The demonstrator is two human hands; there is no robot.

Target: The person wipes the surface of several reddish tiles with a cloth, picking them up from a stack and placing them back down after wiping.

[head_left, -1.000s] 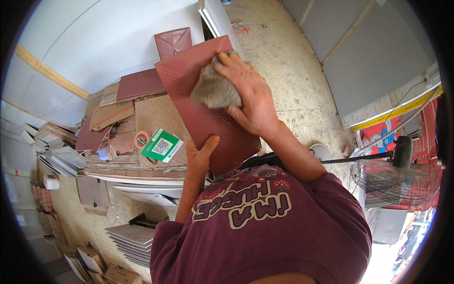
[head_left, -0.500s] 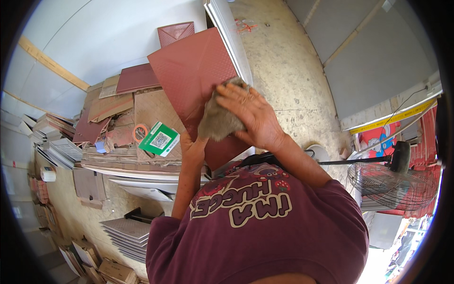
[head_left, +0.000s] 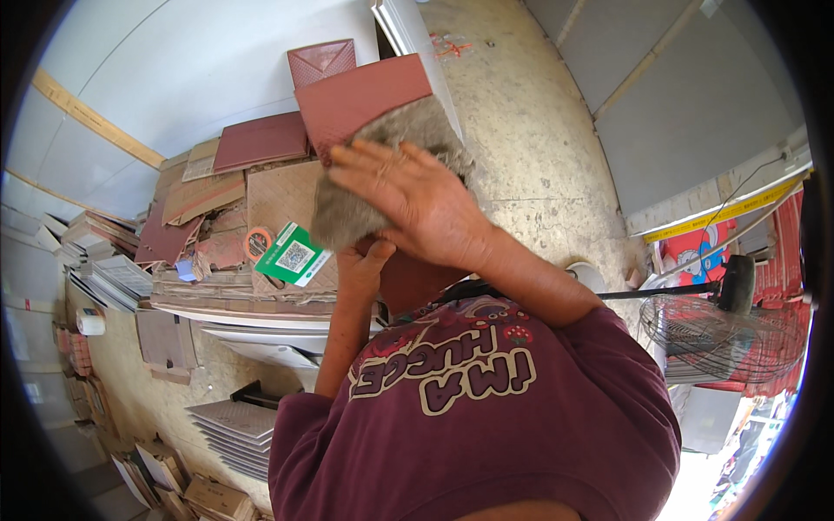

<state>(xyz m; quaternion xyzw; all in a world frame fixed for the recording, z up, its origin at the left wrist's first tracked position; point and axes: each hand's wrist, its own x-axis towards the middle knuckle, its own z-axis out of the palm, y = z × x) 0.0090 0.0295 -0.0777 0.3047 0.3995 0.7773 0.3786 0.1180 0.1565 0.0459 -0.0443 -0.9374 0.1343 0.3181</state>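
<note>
A dark red tile (head_left: 360, 91) with a textured face stands in front of me, tilted. My left hand (head_left: 363, 267) grips its near left edge, the thumb up and the other fingers partly hidden. My right hand (head_left: 417, 195) holds a grey-brown cloth (head_left: 340, 213) against the tile's face, palm down and fingers stretched over it. Much of the tile's middle is covered by the cloth and this hand. Just left of my left hand lies a green and white card (head_left: 294, 254) with a square code.
Left of me is a stack of cardboard and tiles (head_left: 274, 195), with a roll of orange tape (head_left: 258, 243) on it. White-edged panels (head_left: 401, 30) lean behind the red tile. A black fan (head_left: 725, 334) stands to my right, and spaced grey tiles (head_left: 230, 430) sit lower left.
My right hand and the cloth have swept left across the tile, and the cloth has spread wider. The tile has turned slightly clockwise, while my left hand stays at its near edge.
</note>
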